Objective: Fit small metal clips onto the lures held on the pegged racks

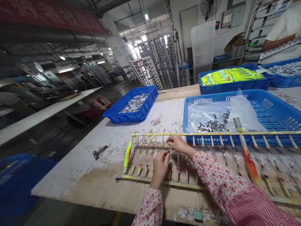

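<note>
A long paint-stained rack (145, 134) lies on the table, with short pegs along both rails and thick yellow-orange crossbars. Small metal pieces (237, 161) are strung between facing pegs on its right part. My left hand (160, 166) is over the lower rail, its thumb and fingers pinched together inside the rack. Just above and to its right, my right hand (177, 142) reaches in near the upper pegs, fingertips also pinched. Whatever lies between the fingertips of either hand is too small to make out.
Behind the rack, a blue basket (279, 97) holds a clear plastic bag (207, 111) of dark metal pieces. Blue trays with silvery pieces (136, 103) and yellow pieces (232, 76) stand farther back. A dark tool (100, 152) lies left. A co-worker (284, 28) is at far right.
</note>
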Tool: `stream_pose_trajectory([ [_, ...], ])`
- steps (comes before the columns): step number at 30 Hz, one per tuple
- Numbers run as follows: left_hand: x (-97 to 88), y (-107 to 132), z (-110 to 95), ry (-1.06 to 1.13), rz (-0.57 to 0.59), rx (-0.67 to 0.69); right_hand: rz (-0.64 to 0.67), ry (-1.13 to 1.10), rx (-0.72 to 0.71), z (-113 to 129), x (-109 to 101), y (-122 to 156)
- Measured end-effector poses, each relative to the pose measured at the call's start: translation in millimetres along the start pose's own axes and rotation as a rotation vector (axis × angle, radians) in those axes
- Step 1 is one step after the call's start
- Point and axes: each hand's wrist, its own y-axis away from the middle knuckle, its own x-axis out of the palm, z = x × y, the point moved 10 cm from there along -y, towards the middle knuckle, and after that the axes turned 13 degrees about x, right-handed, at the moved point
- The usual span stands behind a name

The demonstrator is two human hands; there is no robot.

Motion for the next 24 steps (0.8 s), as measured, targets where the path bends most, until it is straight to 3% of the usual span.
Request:
stream_pose_trajectory([
  [5,8.7,2,-20,-0.032,0.085,0.108,-0.015,-0.004,-0.010,0,0,1],
  [8,16.3,6,-19,-0.037,0.144,0.125,-0.041,-0.005,-0.044,2,-3,5],
  [14,7.0,5,9,0.033,0.019,-0.029,-0.022,-0.039,-0.020,-2,-4,8],
  [24,9.5,-2,-17,0.058,0.066,0.063,-0.035,-0.049,-0.005,-4,-3,8],
])
